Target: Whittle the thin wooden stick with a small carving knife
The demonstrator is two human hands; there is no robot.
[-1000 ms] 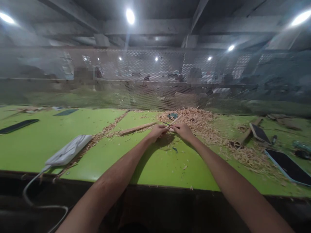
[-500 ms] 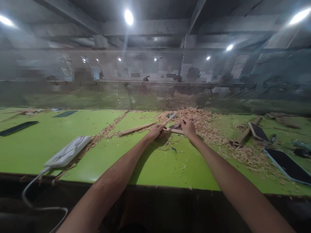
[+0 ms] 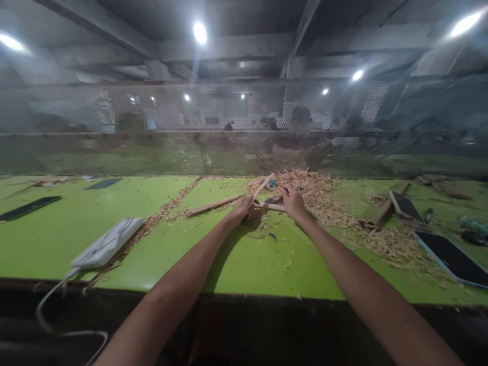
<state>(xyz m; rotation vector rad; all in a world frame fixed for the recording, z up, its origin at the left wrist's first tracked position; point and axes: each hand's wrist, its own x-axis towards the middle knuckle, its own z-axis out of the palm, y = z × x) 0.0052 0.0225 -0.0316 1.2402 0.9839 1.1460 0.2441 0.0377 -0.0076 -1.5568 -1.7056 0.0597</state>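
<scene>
Stick-whittling bench, going from the near edge outward: the green table (image 3: 236,259) has a white power bank (image 3: 109,243) on the left with its cable (image 3: 49,300) hanging over the front, and a dark phone (image 3: 452,256) lying flat over on the right. Both forearms reach out to the middle of the table. The left hand (image 3: 241,208) is curled shut around the low end of a thin stick (image 3: 264,185), which tilts up and away toward the right. The right hand (image 3: 293,202) sits just beside it, fingers pinched on a second pale piece (image 3: 271,206) lying roughly level between the two hands. There's something dark by those fingers too, but I can't tell if it's a blade. A longer stick (image 3: 213,203) lies on the table just left of the left hand, apart from the work. My take on doing this well: keep the left grip low and firm so the thin stick doesn't twist, keep the strokes short and aimed away from the holding fingers, and let the curls fall into the shavings pile (image 3: 324,195) right behind the hands, not toward the phone. Past the pile a mesh screen (image 3: 229,132) runs across the bench, with other people blurry behind it.
</scene>
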